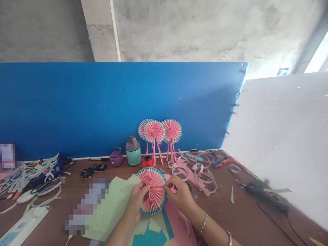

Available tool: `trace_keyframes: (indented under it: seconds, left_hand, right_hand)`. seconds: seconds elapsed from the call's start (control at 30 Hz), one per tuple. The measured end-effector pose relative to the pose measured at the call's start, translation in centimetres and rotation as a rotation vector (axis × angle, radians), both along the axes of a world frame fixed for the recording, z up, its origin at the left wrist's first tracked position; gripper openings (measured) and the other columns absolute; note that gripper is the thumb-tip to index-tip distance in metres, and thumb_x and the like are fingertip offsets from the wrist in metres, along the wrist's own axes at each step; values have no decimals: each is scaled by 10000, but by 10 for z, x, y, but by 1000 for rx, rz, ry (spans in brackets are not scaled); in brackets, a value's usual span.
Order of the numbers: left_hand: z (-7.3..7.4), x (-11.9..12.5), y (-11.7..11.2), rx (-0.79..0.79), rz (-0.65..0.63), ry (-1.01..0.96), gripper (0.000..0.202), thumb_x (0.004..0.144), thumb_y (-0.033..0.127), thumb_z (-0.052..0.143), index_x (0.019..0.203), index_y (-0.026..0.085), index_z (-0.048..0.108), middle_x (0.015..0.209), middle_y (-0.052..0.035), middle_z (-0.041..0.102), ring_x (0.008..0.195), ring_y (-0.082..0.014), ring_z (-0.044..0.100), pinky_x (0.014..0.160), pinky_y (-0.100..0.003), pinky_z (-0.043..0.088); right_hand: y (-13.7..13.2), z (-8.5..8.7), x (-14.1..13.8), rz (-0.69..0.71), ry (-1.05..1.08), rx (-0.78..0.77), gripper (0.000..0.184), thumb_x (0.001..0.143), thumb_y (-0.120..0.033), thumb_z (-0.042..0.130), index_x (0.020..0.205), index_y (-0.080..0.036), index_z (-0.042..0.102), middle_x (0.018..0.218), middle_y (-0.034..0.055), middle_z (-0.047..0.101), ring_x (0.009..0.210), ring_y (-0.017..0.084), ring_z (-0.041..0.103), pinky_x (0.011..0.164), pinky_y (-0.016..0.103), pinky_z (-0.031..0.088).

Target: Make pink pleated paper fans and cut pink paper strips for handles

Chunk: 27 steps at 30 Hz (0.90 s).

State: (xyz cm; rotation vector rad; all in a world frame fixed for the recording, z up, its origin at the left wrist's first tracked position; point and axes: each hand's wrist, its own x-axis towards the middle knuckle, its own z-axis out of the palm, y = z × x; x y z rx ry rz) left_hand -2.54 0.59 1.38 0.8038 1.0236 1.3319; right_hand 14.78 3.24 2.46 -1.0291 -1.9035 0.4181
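Note:
A round pleated pink paper fan (153, 191) with a blue-green rim is held between both my hands above the table. My left hand (135, 201) pinches its left side, fingers closed near the fan's centre. My right hand (180, 194) pinches its right edge, with bracelets on that wrist. Under the fan lie light green paper sheets (112, 205), pink paper (176, 218) and teal scraps (150, 237). Several finished pink fans on sticks (160, 135) lean against the blue partition behind.
A teal bottle (133, 151), a purple pot (116, 158) and a red tape roll (148, 161) stand near the blue partition (77, 106). Tape rings (205, 174) lie right of centre. A black glue gun (266, 196) with cord sits right. White strips and a power strip (23, 225) lie left.

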Motion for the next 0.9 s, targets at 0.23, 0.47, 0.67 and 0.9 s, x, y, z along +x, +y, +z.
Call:
trace_keyframes:
  seconds: [0.23, 0.47, 0.67, 0.9]
  left_hand:
    - [1, -1, 0, 5, -31, 13, 369, 626, 386, 720, 895, 140, 667, 845, -85, 725, 773, -225, 670, 717, -305, 480]
    - [-5, -4, 2, 21, 19, -9, 336, 675, 365, 689, 915, 133, 657, 809, -78, 722, 757, -217, 669, 694, -297, 474]
    - [-5, -2, 2, 5, -6, 24, 321, 662, 363, 687, 895, 143, 657, 820, -66, 723, 755, -205, 664, 687, -282, 461]
    - [-4, 0, -1, -55, -23, 50, 374, 600, 349, 743, 889, 138, 635, 889, -89, 719, 815, -227, 663, 710, -295, 472]
  right_hand:
    - [0, 0, 1, 69, 50, 53, 101, 718, -124, 486, 643, -191, 487, 659, 5, 556, 619, 129, 497, 584, 231, 401]
    - [-2, 0, -2, 51, 25, -28, 120, 713, -123, 494, 612, -187, 493, 627, -2, 565, 601, 127, 504, 573, 230, 389]
    - [-1, -4, -2, 25, 41, 30, 125, 728, -127, 484, 619, -188, 495, 644, 8, 592, 609, 130, 524, 576, 236, 393]
    - [-1, -3, -1, 72, 85, 58, 139, 743, -134, 505, 619, -194, 489, 687, 27, 623, 645, 142, 558, 590, 240, 422]
